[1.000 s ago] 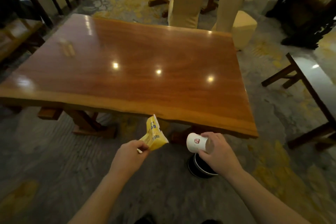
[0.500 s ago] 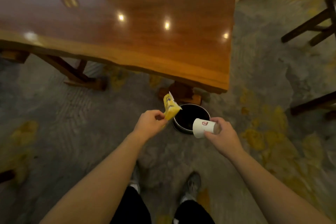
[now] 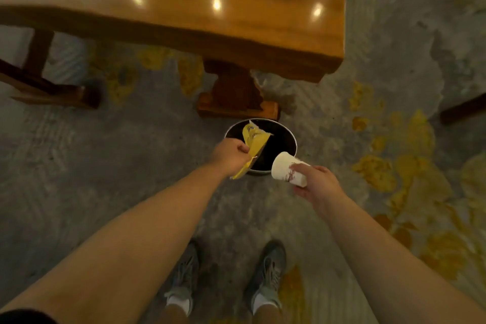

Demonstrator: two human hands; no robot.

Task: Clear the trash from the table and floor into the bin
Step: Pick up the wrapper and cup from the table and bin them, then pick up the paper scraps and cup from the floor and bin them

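Note:
A round black bin with a metal rim stands on the carpet just in front of the table's foot. My left hand pinches a crumpled yellow snack wrapper that hangs over the bin's left half. My right hand grips a white paper cup with a red mark, tipped on its side, its base pointing at the bin's near right rim. The inside of the bin is dark and I cannot tell what lies in it.
The polished wooden table overhangs at the top, with its carved foot right behind the bin. Dark chair legs stand at the right edge. My two shoes are on the grey and yellow carpet below.
My view has tilted further down toward the floor. Both hands have moved in over the bin; the wrapper now hangs above its opening and the cup is at its rim.

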